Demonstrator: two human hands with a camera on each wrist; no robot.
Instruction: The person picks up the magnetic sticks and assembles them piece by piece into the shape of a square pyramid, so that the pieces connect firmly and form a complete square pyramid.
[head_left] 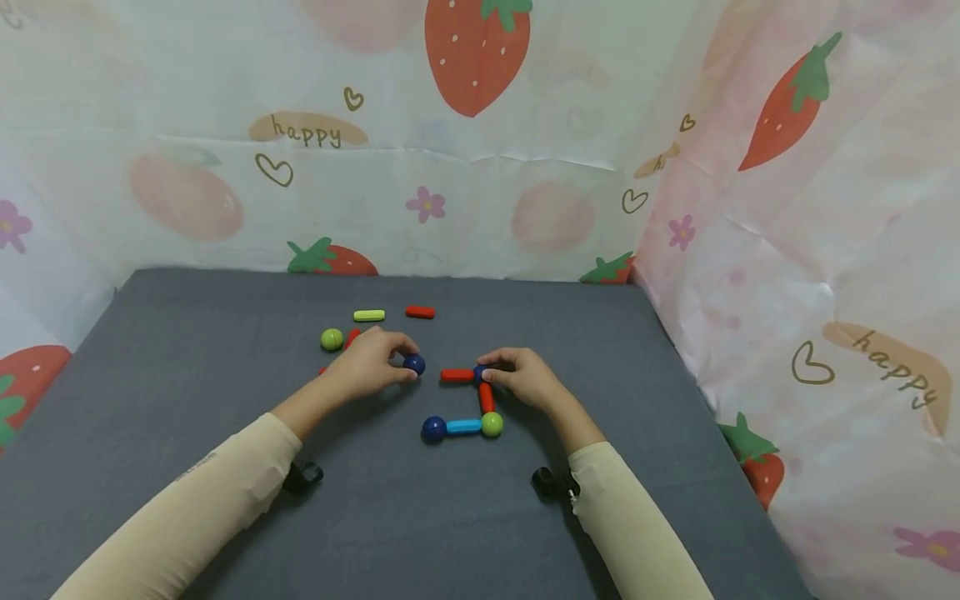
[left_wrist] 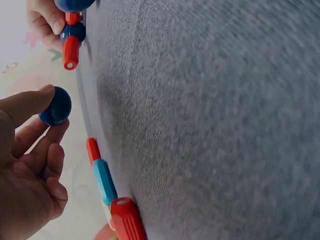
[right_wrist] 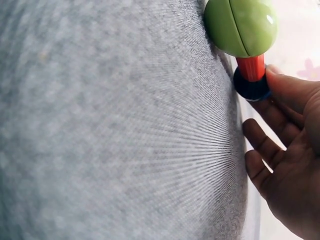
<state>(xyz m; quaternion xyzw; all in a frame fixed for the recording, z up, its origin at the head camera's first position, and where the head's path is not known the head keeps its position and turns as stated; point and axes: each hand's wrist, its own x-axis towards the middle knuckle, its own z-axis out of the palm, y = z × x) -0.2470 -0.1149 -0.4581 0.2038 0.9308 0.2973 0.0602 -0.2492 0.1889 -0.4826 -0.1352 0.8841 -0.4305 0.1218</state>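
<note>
A dark grey cloth [head_left: 405, 542] covers the table. Above it, the left hand [head_left: 367, 364] pinches a dark-blue ball [head_left: 415, 364] between thumb and fingertips, opened only as wide as the ball; its other fingers bend loosely. The right hand [head_left: 528, 379] similarly pinches a corner ball [head_left: 479, 374], also dark blue, in a joined chain. From this corner, one red rod [head_left: 457, 376] points leftward, its free end near the left hand's ball but apart from it. Another red rod [head_left: 487, 397] comes toward the person to a green ball [head_left: 492, 424], and from there a light-blue rod [head_left: 463, 427] leads to an end ball [head_left: 433, 429]. Farther away lie a loose yellow-green rod [head_left: 369, 316] and a loose green ball [head_left: 332, 339].

The pieces seem to be light, stiff plastic, not very fragile. The balls are glossy and may slip or roll, so opposite sides are the best hold; the rods are probably steadier when taken at the middle.
</note>
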